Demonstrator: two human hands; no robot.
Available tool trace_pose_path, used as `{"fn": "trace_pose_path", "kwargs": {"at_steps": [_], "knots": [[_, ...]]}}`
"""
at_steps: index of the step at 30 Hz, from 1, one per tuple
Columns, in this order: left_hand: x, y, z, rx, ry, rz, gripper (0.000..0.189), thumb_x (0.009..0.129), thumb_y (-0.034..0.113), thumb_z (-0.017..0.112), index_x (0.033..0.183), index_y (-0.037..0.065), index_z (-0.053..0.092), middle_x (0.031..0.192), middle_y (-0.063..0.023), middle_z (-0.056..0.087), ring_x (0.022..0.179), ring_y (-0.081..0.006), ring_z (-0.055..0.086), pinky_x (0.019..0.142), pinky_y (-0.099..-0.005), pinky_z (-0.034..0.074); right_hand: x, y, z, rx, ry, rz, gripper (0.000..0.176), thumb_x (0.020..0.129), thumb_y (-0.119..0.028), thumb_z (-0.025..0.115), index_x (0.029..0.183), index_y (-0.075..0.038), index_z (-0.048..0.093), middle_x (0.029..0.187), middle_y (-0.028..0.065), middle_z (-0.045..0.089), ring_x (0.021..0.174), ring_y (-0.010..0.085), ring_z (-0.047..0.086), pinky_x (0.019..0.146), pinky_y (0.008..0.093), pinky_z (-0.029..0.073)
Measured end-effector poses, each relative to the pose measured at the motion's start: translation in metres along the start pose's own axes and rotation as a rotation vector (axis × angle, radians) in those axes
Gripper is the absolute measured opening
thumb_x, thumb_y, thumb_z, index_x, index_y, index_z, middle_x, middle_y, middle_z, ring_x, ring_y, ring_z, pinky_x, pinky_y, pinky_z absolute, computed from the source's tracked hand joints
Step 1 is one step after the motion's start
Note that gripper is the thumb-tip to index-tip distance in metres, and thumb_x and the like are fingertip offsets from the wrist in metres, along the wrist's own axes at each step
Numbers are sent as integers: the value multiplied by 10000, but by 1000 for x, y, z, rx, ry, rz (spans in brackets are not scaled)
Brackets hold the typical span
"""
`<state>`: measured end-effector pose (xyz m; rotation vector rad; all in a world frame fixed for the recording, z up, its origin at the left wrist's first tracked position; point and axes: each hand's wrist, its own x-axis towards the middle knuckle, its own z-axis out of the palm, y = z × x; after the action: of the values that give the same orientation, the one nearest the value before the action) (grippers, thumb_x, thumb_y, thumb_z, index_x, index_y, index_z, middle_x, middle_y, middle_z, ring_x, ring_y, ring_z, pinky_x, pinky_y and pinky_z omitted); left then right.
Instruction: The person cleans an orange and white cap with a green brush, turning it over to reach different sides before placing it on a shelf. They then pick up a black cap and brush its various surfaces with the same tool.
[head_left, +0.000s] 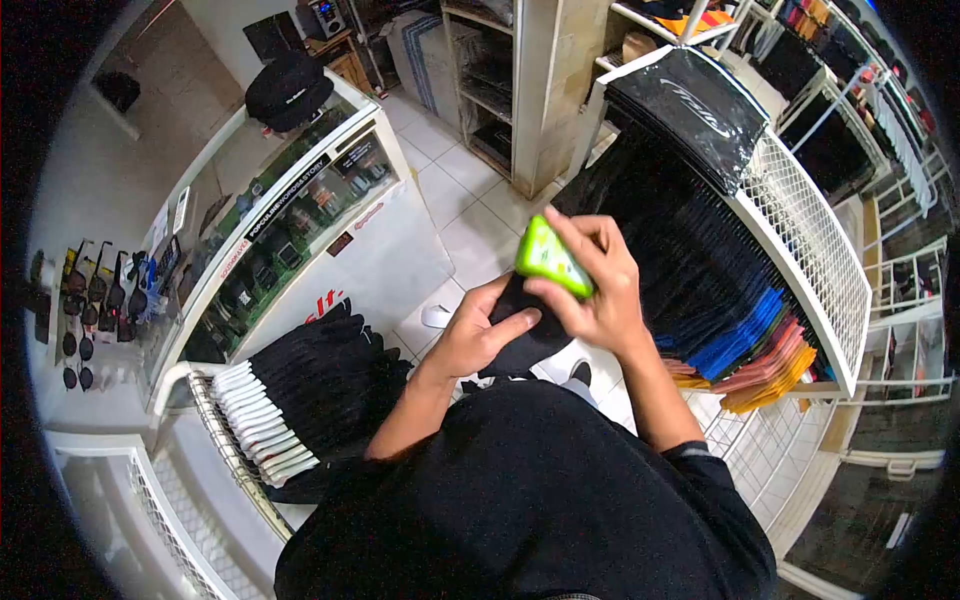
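In front of my chest, my left hand (482, 333) is closed on a piece of black fabric (527, 342), with the thumb lying across its top. The fabric hangs down between both hands; its kind does not show. Fingers and thumb of my right hand (606, 275) grip a bright green block-like object (546, 256) with a pale, spotted face. It is tilted and overlaps the upper edge of the fabric in this view. I cannot tell what kind of object the green one is.
To the left, a glass display case (300, 215) carries a black cap (289, 90). A wire rack of black and white folded textiles (310, 395) stands below it. Close on the right is a rack of dark, blue, pink and yellow clothes (740, 330). Sunglasses (98, 290) hang far left.
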<state>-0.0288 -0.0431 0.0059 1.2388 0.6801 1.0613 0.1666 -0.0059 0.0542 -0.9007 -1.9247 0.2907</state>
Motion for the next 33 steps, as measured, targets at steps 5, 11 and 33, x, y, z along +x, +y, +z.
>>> {"fn": "trace_pose_path", "kwargs": {"at_steps": [5, 11, 33], "knots": [[2, 6, 1, -147, -8, -65, 408, 991, 28, 630, 1388, -37, 563, 1185, -47, 688, 1053, -112, 649, 942, -288, 533, 4, 40, -11, 32, 74, 361, 544, 845, -220, 835, 1323, -9, 684, 1051, 181, 663, 972, 288, 668, 891, 365, 524], [1, -1, -6, -69, -112, -173, 375, 992, 24, 621, 1361, -39, 588, 1179, -45, 687, 1029, -88, 640, 909, -270, 538, -3, 27, -2, 131, -97, 255, 571, 840, -258, 839, 1342, -36, 682, 1045, 175, 659, 970, 293, 664, 897, 368, 520], [6, -1, -13, -421, 174, 23, 564, 936, -6, 659, 1472, -15, 484, 1349, -122, 644, 1188, -200, 647, 1078, -348, 476, -58, 44, -28, 766, 35, 516, 578, 891, -226, 791, 1373, 49, 631, 1098, 67, 658, 1132, 179, 612, 1015, 301, 437]]}}
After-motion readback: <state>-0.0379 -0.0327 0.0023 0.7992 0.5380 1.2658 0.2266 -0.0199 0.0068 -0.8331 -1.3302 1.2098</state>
